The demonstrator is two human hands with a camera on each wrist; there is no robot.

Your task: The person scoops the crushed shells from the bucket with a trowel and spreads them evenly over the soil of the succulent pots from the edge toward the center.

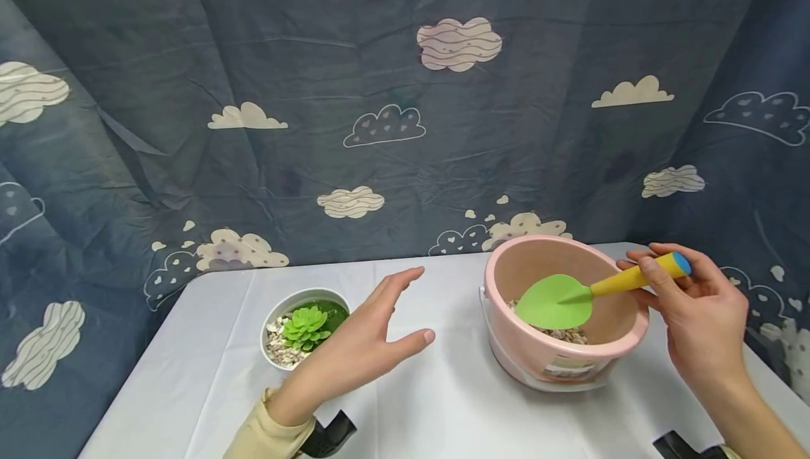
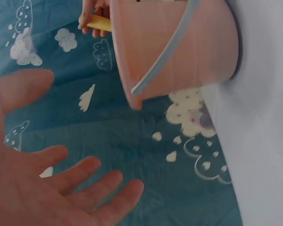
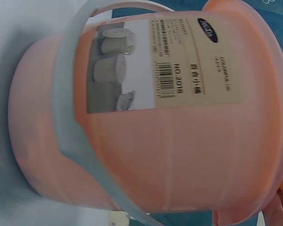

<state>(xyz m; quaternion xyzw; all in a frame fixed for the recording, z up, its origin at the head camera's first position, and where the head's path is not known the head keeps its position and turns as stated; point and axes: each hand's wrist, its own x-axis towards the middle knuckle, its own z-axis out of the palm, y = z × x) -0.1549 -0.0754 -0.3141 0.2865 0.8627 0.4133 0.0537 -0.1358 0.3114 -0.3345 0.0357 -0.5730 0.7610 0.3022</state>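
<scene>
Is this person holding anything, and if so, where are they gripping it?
The right hand holds a small trowel by its yellow handle, near the blue end. The left hand holds nothing.

Beige-and-white rectangular label [image 3: 167, 59] on a pink round plastic bucket [image 3: 172, 139], reading "NO.2018", "百合小桶" and "COLORFUL", black printed barcode [image 3: 166, 80] beside the number, dark oval logo [image 3: 207, 30] with pale lettering too blurred to read surely, smaller print illegible
</scene>
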